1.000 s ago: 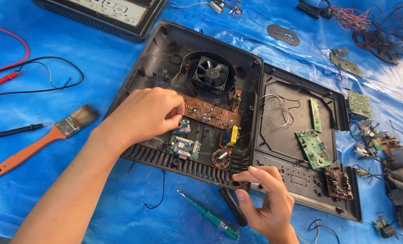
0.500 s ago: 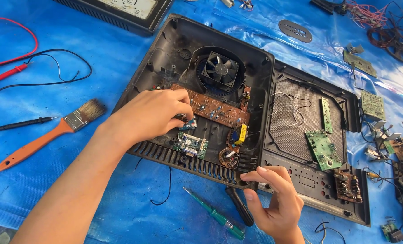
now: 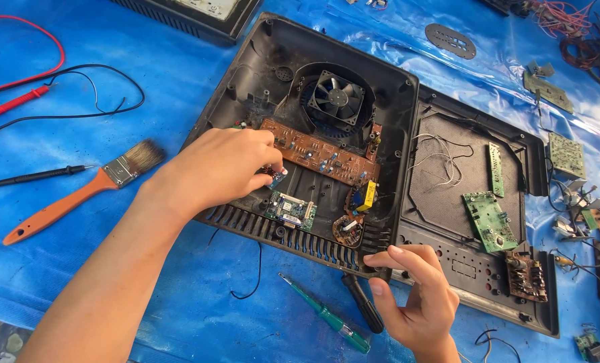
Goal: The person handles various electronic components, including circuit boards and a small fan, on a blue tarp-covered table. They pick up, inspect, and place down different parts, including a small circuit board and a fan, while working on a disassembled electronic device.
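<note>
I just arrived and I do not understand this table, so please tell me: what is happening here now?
A person works on an opened black appliance housing lying on a blue sheet. The left hand reaches inside and pinches a small part beside the brown circuit board, below the fan. The right hand steadies the housing's front edge. A green screwdriver and an orange-handled brush lie nearby, untouched.

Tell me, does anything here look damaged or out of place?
Yes. The black casing lies open and dusty, its brown circuit board sitting askew under the left hand. Loose boards, such as the green board, lie scattered in the second shell.
</note>
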